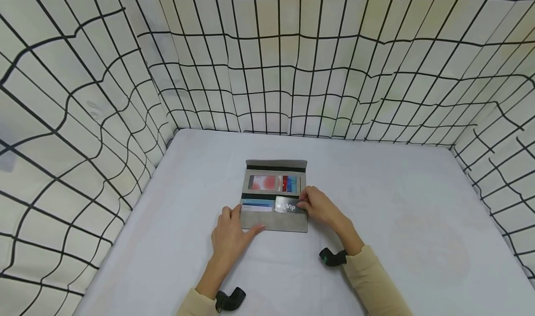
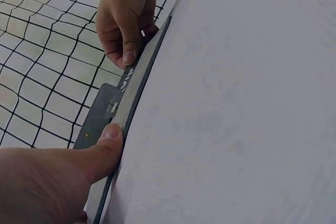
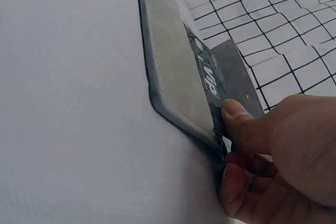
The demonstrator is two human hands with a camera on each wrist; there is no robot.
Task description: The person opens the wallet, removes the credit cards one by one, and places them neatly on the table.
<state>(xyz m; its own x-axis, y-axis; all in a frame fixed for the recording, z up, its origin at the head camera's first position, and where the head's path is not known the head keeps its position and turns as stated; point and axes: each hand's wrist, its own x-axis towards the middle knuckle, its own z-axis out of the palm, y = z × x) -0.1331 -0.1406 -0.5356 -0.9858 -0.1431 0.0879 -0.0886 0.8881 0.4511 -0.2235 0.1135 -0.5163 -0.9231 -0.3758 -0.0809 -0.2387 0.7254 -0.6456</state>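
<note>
A grey wallet (image 1: 276,222) lies unfolded on the white table, its top flap raised at the far end. My right hand (image 1: 321,205) pinches the right end of a dark silver card marked "Vip" (image 1: 286,204), thumb on its face. In the right wrist view the lower edge of that card (image 3: 209,81) sits behind the wallet's stitched grey panel (image 3: 176,51). My left hand (image 1: 230,232) holds the wallet's lower left corner, the thumb (image 2: 109,139) over its near edge and the fingers along its left side.
Blue and white cards (image 1: 257,205) sit in the lower left pocket. Higher up, the wallet holds a pink-patterned card (image 1: 264,183) and red and blue cards (image 1: 290,184). White walls with black netting (image 1: 267,65) enclose the table (image 1: 376,186). Black wrist devices (image 1: 231,300) are on both forearms.
</note>
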